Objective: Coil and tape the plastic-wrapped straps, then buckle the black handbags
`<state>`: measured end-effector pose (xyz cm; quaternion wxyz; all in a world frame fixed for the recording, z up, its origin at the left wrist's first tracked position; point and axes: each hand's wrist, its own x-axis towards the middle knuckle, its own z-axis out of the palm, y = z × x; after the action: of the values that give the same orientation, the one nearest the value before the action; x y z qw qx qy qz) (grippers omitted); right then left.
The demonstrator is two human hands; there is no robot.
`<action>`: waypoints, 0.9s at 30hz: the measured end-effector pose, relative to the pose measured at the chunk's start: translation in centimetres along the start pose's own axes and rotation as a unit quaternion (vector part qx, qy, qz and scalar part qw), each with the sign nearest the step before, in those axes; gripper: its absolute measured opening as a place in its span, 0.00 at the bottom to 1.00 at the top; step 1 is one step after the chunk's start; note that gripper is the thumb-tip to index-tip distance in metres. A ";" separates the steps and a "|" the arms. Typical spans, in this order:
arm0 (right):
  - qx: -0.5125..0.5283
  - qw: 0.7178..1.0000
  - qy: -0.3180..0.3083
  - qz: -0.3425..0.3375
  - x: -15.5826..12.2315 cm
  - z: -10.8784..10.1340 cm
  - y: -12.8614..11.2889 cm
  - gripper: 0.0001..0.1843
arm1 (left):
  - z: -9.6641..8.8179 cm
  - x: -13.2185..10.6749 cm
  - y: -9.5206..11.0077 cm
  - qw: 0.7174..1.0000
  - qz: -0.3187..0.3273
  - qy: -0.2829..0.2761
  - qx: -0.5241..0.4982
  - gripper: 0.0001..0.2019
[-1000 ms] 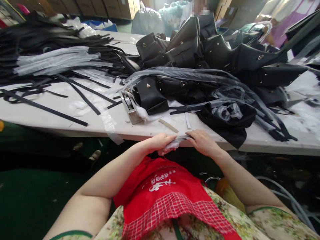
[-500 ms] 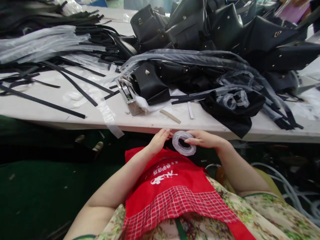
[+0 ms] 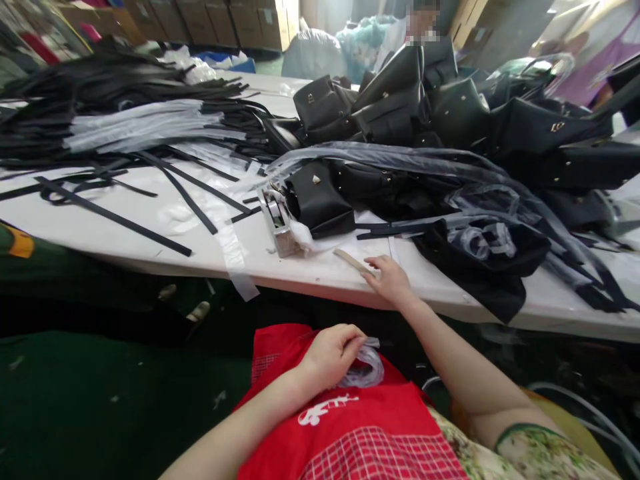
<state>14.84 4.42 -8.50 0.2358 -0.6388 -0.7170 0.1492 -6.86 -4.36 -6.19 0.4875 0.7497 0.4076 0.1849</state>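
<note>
Before us, the white worktable [image 3: 305,270] spans the view, black handbags [image 3: 390,113] heaped at its back and black straps [image 3: 125,87] piled leftward; cardboard boxes [image 3: 195,23] stand beyond, and the floor [image 3: 110,380] is dark green. Our left hand [image 3: 334,357] pinches a plastic-wrapped coil [image 3: 373,373] just above the red apron [image 3: 390,407] and hides part of it. Our right hand [image 3: 390,280] is over the table's near edge, fingers loosely parted at one end of a beige strip [image 3: 349,260]; we cannot tell whether they touch. Both table ends are cut off.
</note>
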 end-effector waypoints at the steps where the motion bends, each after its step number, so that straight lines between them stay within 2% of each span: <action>1: -0.048 0.998 0.028 -0.019 0.8 1.1 0.2 0.14 | -0.1 0.0 0.1 1.000 -0.006 0.000 -0.008 0.12; 3: -0.114 0.991 0.039 -0.058 1.6 2.8 0.5 0.11 | -0.4 0.0 0.2 0.999 -0.014 -0.002 -0.032 0.13; 5: -0.145 0.985 0.052 -0.076 1.7 3.7 0.8 0.12 | -0.5 -0.2 0.3 0.998 -0.019 -0.003 -0.059 0.14; 7: -0.154 0.981 0.087 -0.075 1.3 3.3 1.2 0.14 | -0.6 -0.3 0.2 0.996 -0.024 0.001 -0.081 0.15; 11: -0.185 0.969 0.143 -0.074 0.3 0.9 2.1 0.15 | -0.6 -0.4 -0.1 0.990 -0.041 -0.011 -0.133 0.16; 14: -0.243 0.959 0.101 -0.106 -0.5 -0.1 2.6 0.16 | -0.4 -0.1 -0.2 0.985 -0.049 -0.030 -0.161 0.17; 18: -0.265 0.955 0.022 -0.132 -1.5 0.8 3.2 0.15 | -0.1 0.3 -0.1 0.990 -0.034 -0.030 -0.137 0.17; 22: -0.235 0.966 0.029 -0.103 -1.5 1.7 3.6 0.15 | -0.1 0.5 -0.1 0.992 -0.026 -0.021 -0.125 0.16; 27: -0.152 0.985 0.017 -0.082 -0.4 1.4 4.4 0.14 | -0.3 0.4 -0.2 0.993 -0.025 -0.015 -0.116 0.15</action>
<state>17.85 4.76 -12.01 0.1597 -0.6090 -0.7769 0.0076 -6.87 -3.83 -6.31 0.5812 0.6806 0.3947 0.2078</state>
